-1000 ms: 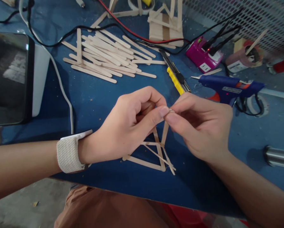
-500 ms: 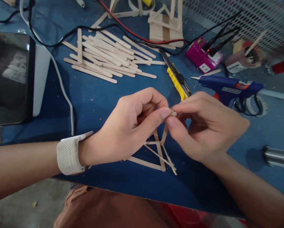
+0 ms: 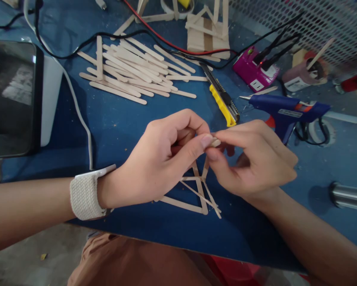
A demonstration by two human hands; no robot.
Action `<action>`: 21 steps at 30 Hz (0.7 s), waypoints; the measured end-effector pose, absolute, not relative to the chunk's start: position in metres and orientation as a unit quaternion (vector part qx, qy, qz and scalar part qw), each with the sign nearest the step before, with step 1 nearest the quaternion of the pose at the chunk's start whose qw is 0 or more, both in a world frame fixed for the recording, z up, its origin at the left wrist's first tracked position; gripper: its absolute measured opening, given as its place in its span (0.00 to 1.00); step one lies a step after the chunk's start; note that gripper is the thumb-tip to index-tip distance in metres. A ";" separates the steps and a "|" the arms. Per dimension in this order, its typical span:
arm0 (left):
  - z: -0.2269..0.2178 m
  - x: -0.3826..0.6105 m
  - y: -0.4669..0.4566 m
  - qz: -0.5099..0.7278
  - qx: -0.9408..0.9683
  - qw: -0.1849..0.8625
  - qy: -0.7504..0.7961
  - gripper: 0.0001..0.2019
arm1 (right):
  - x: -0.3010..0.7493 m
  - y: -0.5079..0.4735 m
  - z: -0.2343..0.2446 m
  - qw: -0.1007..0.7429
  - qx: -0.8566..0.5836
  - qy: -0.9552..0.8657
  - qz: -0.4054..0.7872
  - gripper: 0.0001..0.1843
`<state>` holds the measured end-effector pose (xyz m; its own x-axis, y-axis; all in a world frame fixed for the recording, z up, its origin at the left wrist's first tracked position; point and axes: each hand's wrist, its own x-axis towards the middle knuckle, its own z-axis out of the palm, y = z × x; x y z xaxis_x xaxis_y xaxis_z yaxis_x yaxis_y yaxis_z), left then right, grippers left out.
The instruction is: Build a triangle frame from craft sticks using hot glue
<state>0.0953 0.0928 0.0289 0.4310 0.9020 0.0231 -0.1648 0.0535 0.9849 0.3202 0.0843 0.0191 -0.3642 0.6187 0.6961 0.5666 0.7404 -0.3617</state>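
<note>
- Head view, and here's the left hand [image 3: 163, 159], thumb and forefinger pinching a small wooden piece [image 3: 216, 142] whose pale tip pokes out, right between the two hands!
- In from the other side comes the right hand [image 3: 253, 161], thumb below and forefinger above, nipping that same piece.
- Just beneath them, a frame of craft sticks [image 3: 183, 204] lies on the blue tabletop [image 3: 115, 139], partly hidden by the left hand; whether it joins the held piece, I cannot tell.
- Beyond the fingers, a yellow utility knife [image 3: 222, 103] lies slantwise, and near the right hand sits a blue glue gun [image 3: 286, 107], nozzle pointing left.
- Further out, a loose heap of sticks [image 3: 133, 67] sprawls crisscross, a purple power adapter [image 3: 253, 71] with black plugs at the right.
- Far left, a black-screened device [image 3: 10, 115]!
</note>
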 end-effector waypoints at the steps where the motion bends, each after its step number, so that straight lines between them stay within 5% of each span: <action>1: 0.029 0.095 0.093 0.414 0.552 0.641 0.335 0.16 | 0.318 0.084 0.021 0.447 -0.369 -0.810 0.082 0.06; 6: 0.027 0.096 0.093 0.420 0.557 0.637 0.329 0.18 | 0.313 0.085 0.025 0.465 -0.412 -0.688 0.376 0.11; 11: 0.027 0.096 0.093 0.424 0.544 0.646 0.327 0.17 | 0.314 0.089 0.019 0.456 -0.402 -0.617 0.500 0.22; 14: 0.027 0.096 0.094 0.422 0.540 0.648 0.334 0.18 | 0.313 0.087 0.022 0.453 -0.428 -0.653 0.430 0.18; 21: 0.029 0.096 0.093 0.417 0.546 0.640 0.344 0.15 | 0.317 0.079 0.027 0.409 -0.397 -0.821 0.019 0.07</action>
